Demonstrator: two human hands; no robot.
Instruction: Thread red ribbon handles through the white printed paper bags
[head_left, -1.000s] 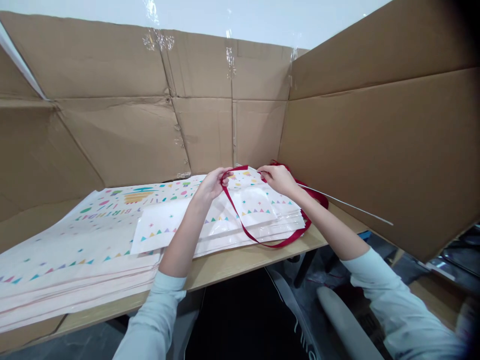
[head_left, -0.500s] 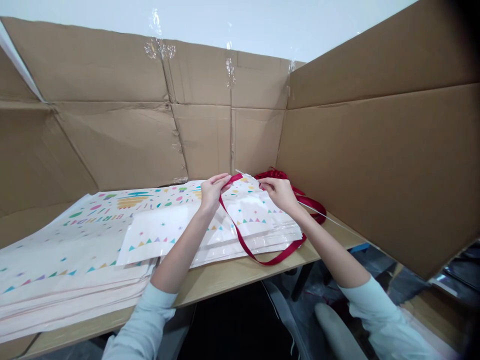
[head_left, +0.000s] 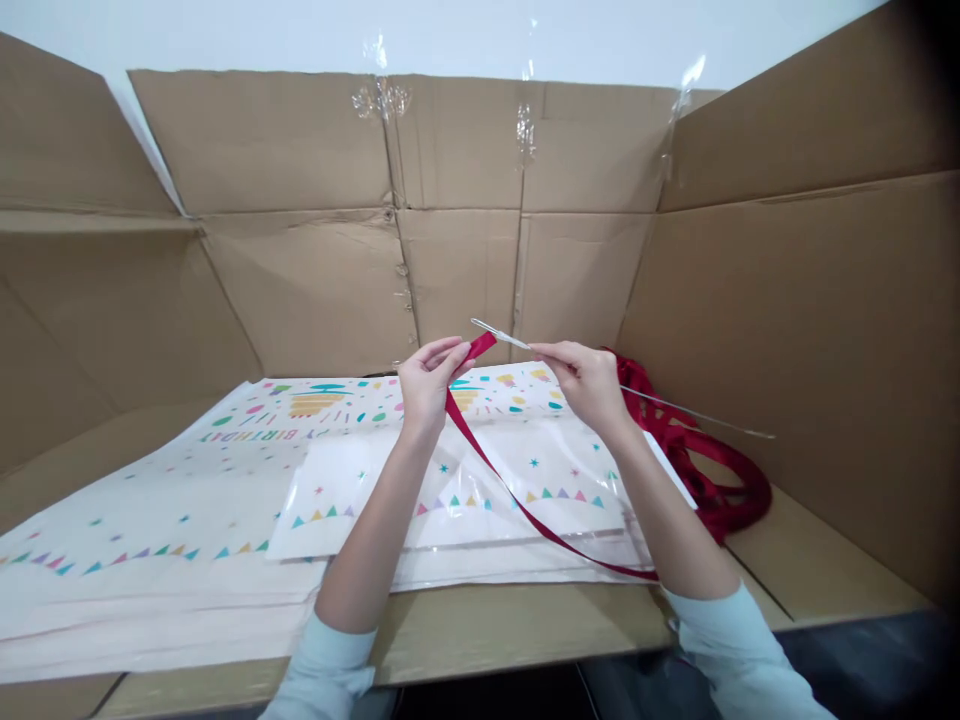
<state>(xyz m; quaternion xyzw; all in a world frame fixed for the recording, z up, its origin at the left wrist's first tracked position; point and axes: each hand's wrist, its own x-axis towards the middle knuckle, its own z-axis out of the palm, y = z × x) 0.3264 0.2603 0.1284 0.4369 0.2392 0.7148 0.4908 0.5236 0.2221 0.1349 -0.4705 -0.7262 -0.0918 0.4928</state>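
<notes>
Brown cardboard sheets (head_left: pixel 300 290) stand along the back and sides of a pale wooden surface (head_left: pixel 510 625). Left of the left hand, a stack of white printed bags (head_left: pixel 150 510) lies flat, marked with coloured triangles and the word BIRTHDAY. The left hand (head_left: pixel 427 385) is closed in a pinch on a red ribbon (head_left: pixel 480 350), close to its free end. From those fingers the ribbon falls right of the hand, crossing the stack diagonally to pass beneath the right forearm. The right hand (head_left: pixel 585 385) pinches a thin metal rod (head_left: pixel 510 338), its tip reaching left just past the ribbon end, near but apparently not joined to it. The rod's long tail extends right of that hand. Further right, a loose heap of the red ribbon (head_left: pixel 712 490) sits on the surface, near the right cardboard wall.
</notes>
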